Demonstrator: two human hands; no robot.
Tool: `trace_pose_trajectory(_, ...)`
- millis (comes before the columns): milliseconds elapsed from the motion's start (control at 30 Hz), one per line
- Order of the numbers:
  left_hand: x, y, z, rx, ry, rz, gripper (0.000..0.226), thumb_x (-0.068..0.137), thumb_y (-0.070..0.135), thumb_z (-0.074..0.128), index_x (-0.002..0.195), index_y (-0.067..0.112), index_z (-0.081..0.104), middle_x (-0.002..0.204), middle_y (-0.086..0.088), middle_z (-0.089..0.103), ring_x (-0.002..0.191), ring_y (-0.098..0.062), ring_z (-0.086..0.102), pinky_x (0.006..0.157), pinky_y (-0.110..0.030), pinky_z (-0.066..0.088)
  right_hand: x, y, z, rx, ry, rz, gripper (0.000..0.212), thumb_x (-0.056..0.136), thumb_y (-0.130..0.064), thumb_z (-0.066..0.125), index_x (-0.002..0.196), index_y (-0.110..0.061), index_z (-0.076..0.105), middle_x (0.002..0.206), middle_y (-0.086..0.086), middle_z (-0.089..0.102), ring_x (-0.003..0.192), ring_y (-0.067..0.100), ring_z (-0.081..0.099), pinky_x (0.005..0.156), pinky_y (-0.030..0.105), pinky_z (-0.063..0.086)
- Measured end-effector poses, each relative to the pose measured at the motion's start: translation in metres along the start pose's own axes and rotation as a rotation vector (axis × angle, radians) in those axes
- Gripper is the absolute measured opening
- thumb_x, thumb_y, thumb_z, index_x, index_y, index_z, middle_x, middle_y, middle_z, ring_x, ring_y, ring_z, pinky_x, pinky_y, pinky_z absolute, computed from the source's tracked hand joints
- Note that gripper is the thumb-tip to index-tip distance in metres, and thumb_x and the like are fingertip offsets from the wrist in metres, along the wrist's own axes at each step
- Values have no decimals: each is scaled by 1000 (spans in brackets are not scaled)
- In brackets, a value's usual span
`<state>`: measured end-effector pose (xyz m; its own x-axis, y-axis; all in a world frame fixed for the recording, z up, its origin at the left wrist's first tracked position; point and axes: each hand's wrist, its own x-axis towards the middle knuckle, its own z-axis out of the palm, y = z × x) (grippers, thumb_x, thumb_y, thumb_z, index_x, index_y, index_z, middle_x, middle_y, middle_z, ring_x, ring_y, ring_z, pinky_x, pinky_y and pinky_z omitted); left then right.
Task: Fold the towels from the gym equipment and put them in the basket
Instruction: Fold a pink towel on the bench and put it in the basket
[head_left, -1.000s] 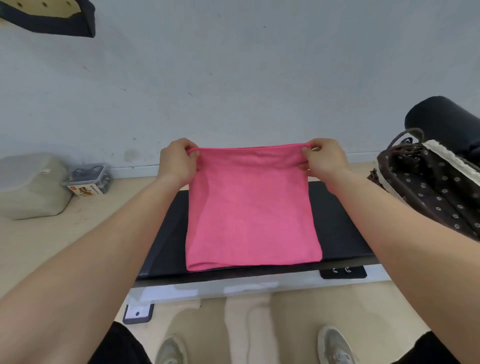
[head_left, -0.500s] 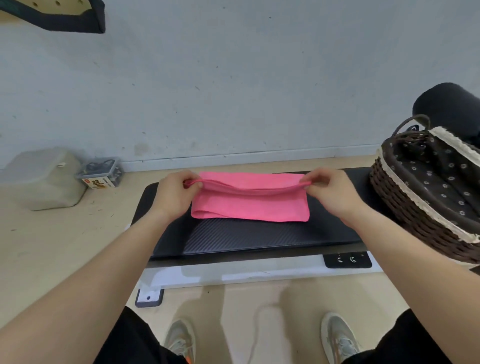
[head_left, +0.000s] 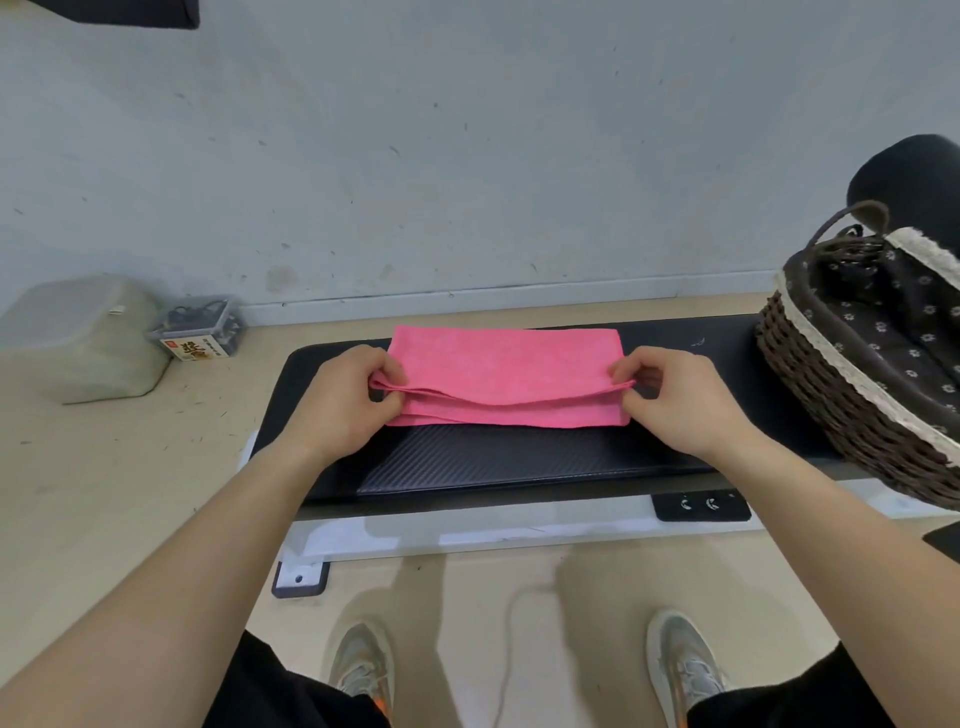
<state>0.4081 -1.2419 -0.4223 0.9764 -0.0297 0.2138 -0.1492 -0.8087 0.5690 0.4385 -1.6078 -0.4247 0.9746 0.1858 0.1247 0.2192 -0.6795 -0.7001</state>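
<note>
A pink towel (head_left: 498, 371) lies folded over on the black padded bench (head_left: 519, 457) in front of me. My left hand (head_left: 343, 395) pinches the top layer's near left corner. My right hand (head_left: 675, 395) pinches its near right corner. The top layer's near edge is slightly raised above the lower layers. A dark wicker basket (head_left: 831, 395) with a flowered brown lining and a lace rim stands on the bench's right end, tilted toward me, with nothing visible inside.
A pale lidded plastic tub (head_left: 78, 343) and a small clear box with a red label (head_left: 200, 332) sit on the floor at the left, by the wall. A black roller pad (head_left: 909, 182) rises behind the basket. My shoes (head_left: 519, 670) stand below the bench frame.
The towel hung upright from both hands a second ago; both hands have since laid it down on the bench and drawn the top edge toward me over the lower layers.
</note>
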Motion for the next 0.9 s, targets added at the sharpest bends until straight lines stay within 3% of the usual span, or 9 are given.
trace_pose_trajectory(133,-3,-3,3,92,-139,57,33,76,10,74,76,38,57,98,13,60,88,-5,60,84,-31,51,-5,7,1,-152,-93,-33,21,81,-6,66,84,-27,68,107,-6,71,101,14,67,95,38,53)
trace_pose_trajectory(233,-4,-4,6,194,-217,34,17,79,28,76,76,37,62,108,18,52,94,-5,56,87,-34,50,-9,4,1,-299,-155,-73,16,81,-12,65,85,-26,68,116,-9,66,108,14,61,92,37,51)
trace_pose_trajectory(367,2,0,12,66,-54,-132,17,87,40,67,74,29,67,111,12,53,95,-6,54,87,-31,45,-11,-7,4,-535,-114,-63,14,87,-28,58,91,-29,71,112,-15,56,104,15,49,79,35,49)
trace_pose_trajectory(433,10,1,16,85,23,-236,14,91,34,62,87,21,64,107,1,58,93,-14,54,81,-34,44,-9,-14,10,-578,-37,-94,21,90,-27,53,96,-25,73,115,-9,58,102,19,50,80,37,50)
trace_pose_trajectory(500,19,3,18,117,20,-374,25,92,34,61,104,12,55,103,-4,60,92,-21,55,73,-35,44,-5,-21,20,-554,-20,-134,27,93,-25,50,110,-22,72,122,-4,59,107,24,52,86,41,50)
trace_pose_trajectory(600,28,12,18,146,-82,-588,39,88,41,62,97,5,52,85,-5,61,75,-22,57,56,-31,39,4,-30,39,-528,-113,-180,39,98,-22,45,133,-23,59,142,-1,52,127,27,49,101,44,44)
trace_pose_trajectory(700,32,14,19,119,-119,-599,34,86,39,66,73,9,55,73,-4,61,64,-20,57,55,-30,39,10,-37,55,-513,-189,-173,49,103,-27,38,152,-22,37,161,5,30,146,28,29,118,42,27)
trace_pose_trajectory(800,29,17,17,34,-116,-582,39,83,30,69,57,15,45,56,-1,48,53,-19,48,54,-30,36,11,-34,56,-565,-316,-94,61,104,-44,30,160,-25,13,167,3,5,153,23,9,124,42,12)
trace_pose_trajectory(900,20,23,9,-120,-79,-575,32,83,17,73,61,14,51,56,-6,53,53,-20,52,55,-36,53,4,-35,44,-627,-418,-69,67,100,-46,37,159,-30,9,168,-3,-1,154,18,4,124,41,11)
